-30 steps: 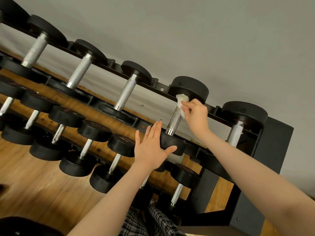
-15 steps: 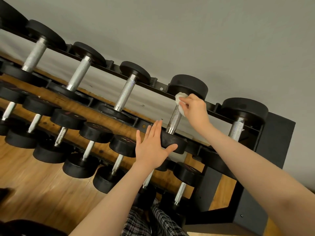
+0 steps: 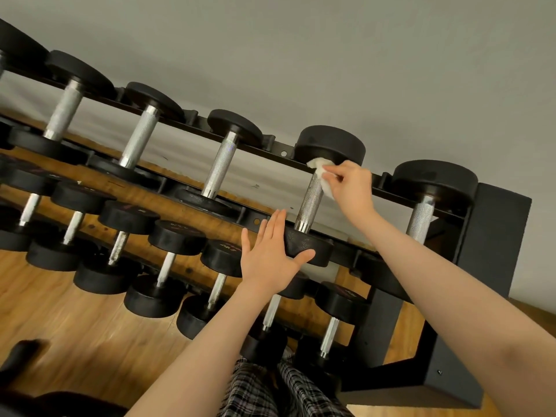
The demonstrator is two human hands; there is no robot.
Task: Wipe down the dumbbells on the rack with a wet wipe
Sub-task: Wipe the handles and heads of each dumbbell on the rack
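A black dumbbell [image 3: 310, 203] with a knurled steel handle lies across the top tier of the black rack [image 3: 499, 236], second from the right end. My right hand [image 3: 349, 188] pinches a white wet wipe [image 3: 320, 168] against the top of that handle, just under the far weight head. My left hand [image 3: 270, 257] lies flat with straight fingers against the near weight head of the same dumbbell, thumb under its edge.
Several more dumbbells sit on the top tier, one to the right [image 3: 424, 212] and others to the left [image 3: 221, 167]. Smaller dumbbells [image 3: 168, 263] fill the lower tiers. A grey wall stands behind, wooden floor [image 3: 60, 326] below, and plaid trousers [image 3: 270, 389] near the bottom edge.
My right hand with the wipe has slid up the handle towards the far weight head. My left hand has kept its place on the near head.
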